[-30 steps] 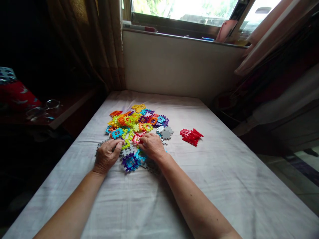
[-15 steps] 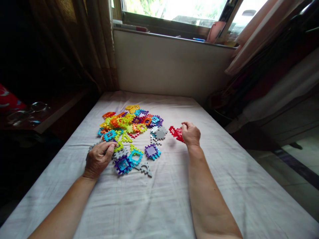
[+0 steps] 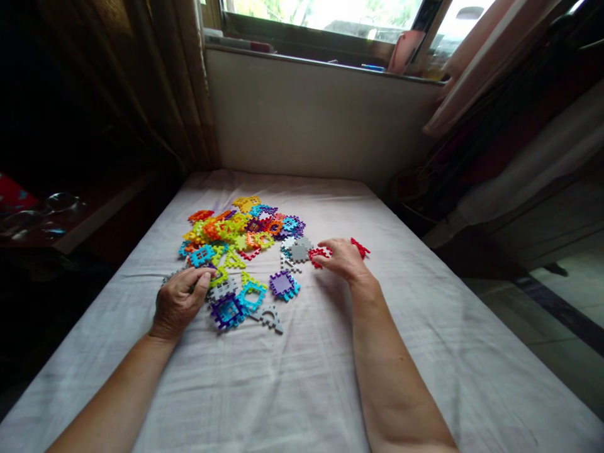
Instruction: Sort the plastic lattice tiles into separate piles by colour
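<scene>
My left hand rests at the left edge of a pile of colourful plastic interlocking tiles, its fingers curled and thumb near the forefinger. Its fingertips meet a yellow-green tile; whether anything is pinched between them is hidden. My right hand is right of the pile, forefinger and thumb apart around a red tile. Another red piece lies just beyond the back of that hand. Between the hands are a purple tile, a light-blue frame tile and a grey tile.
A pale sheet covers the table-like surface under everything. Beyond it stands a low wall below a window. A brown curtain hangs at left, and glasses sit on a dark side surface.
My right hand has let go of red pieces, one now lying to its right, and its fingers have opened leftward around the other red tile. My left hand has barely moved.
</scene>
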The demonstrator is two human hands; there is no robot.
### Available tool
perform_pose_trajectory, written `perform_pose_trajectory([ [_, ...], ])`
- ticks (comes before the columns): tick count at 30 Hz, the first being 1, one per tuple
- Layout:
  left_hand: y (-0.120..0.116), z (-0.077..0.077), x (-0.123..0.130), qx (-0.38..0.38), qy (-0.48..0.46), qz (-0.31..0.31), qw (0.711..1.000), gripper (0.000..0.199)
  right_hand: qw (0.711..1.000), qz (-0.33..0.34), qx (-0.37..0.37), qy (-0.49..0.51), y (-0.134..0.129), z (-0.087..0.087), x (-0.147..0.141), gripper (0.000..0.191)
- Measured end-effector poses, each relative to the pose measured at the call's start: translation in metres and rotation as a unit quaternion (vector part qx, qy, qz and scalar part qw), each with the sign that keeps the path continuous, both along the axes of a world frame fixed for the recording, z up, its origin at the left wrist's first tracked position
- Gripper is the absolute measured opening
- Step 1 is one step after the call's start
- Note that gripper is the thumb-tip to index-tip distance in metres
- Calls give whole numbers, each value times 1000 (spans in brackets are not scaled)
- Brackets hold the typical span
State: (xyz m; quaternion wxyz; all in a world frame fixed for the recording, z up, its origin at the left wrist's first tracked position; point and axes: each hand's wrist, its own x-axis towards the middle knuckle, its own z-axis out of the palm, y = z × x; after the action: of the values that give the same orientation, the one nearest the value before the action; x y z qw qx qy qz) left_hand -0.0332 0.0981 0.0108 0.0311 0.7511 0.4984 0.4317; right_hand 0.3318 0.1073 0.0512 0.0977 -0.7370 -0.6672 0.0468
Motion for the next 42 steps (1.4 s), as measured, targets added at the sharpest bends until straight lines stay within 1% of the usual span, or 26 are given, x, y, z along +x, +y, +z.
perform_pose_trajectory([
  [1, 0, 0, 0, -2, 0, 0, 1000, 33, 999, 15, -21, -24, -1, 1, -5, 36],
  [3, 0, 0, 0, -3, 0, 0, 1000, 33, 996, 25, -53, -65, -2, 4, -15, 35],
  [7, 0, 1, 0, 5, 1, -3, 1000, 33, 992, -7, -80, -99, -4, 9, -27, 27],
  [10, 0, 2, 1, 10, 1, -5, 1000, 34, 991, -8, -89, -101, -4, 10, -29, 28],
  [15, -1, 1, 1, -5, 5, 2, 1000, 35, 993, -11, -51, -106, -5, 5, -30, 37],
  [19, -2, 1, 1, -5, 7, 6, 1000, 35, 991, -13, -66, -118, -4, 4, -33, 34],
  [22, -1, 1, 1, -6, 6, 8, 1000, 34, 990, -15, -82, -115, -5, 8, -33, 30],
  [25, -1, 1, 0, -3, 5, 6, 1000, 35, 993, -32, -88, -67, -5, 16, -25, 29],
  [27, -1, 1, 0, 0, 3, 3, 1000, 34, 995, -72, -62, -22, -5, 19, -14, 31],
  [29, -1, 1, 0, 3, -1, 0, 1000, 34, 990, -137, 1, 28, -4, 19, 2, 33],
  [30, -1, 1, 0, 3, -2, -2, 1000, 33, 983, -171, 40, 56, -4, 17, 10, 34],
  [32, 0, 1, 0, 4, -3, -4, 1000, 32, 960, -232, 108, 115, -3, 10, 26, 37],
  [35, 0, 0, 0, 8, 0, -8, 1000, 32, 926, -293, 157, 180, -1, -6, 46, 40],
  [38, 1, -2, -1, 13, 6, -8, 1000, 32, 912, -315, 170, 201, 1, -22, 58, 39],
  [40, 1, -3, -2, 16, 8, -3, 1000, 32, 912, -313, 191, 182, 2, -28, 62, 40],
  [42, 2, -4, -3, 21, 10, -3, 1000, 30, 914, -305, 223, 145, 3, -30, 63, 40],
])
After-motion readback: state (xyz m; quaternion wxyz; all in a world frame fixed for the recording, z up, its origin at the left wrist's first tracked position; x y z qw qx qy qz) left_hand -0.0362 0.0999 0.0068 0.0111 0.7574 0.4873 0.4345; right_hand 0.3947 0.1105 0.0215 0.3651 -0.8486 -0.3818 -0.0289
